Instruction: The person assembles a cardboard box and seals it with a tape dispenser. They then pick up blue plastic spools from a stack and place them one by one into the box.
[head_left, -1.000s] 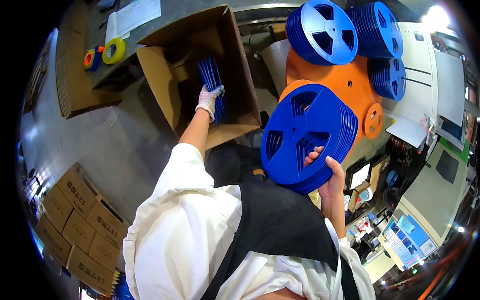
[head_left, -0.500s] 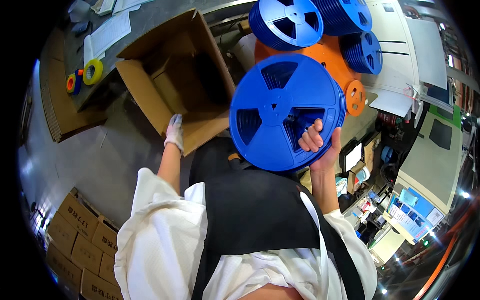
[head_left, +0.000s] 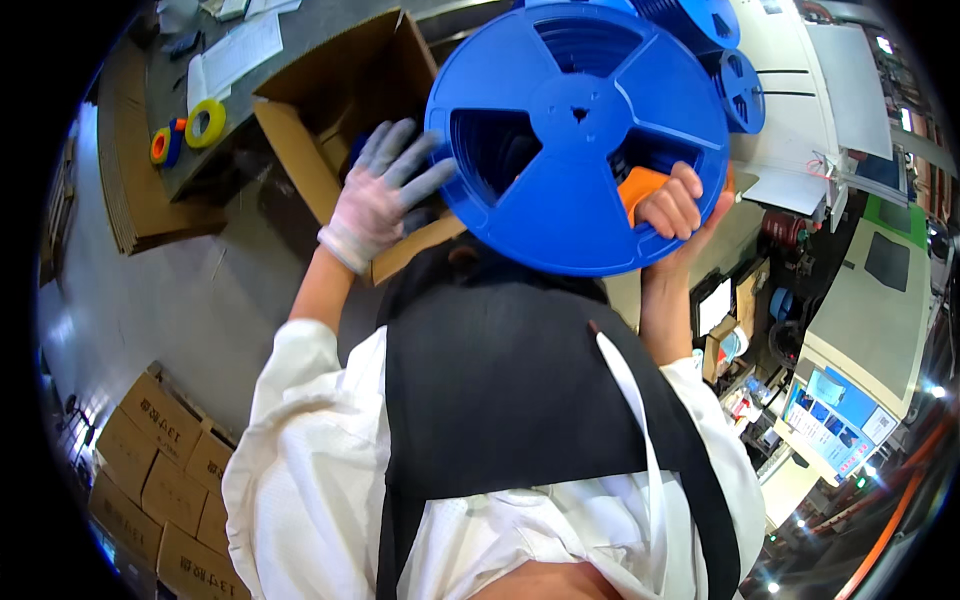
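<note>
A large blue plastic reel, with more layers showing through its windows, is held up in front of me. My right hand grips it at the right, its fingers hooked through a window and the thumb side outside the rim. My left hand, in a pale glove with grey fingers, is open with fingers spread at the reel's left edge. Whether its fingertips touch the rim I cannot tell. Behind that hand stands an open cardboard box; a bit of blue shows inside, mostly hidden.
More blue reels stand beyond the held one, at the far right. On the grey table at the far left lie papers and a yellow tape roll. Flattened cardboard leans beside it. Closed cartons are stacked at the lower left.
My left hand has left the box's near edge and moved up and right to the reel, fingers spread. The held reel has come up and looks larger, now covering part of the box.
</note>
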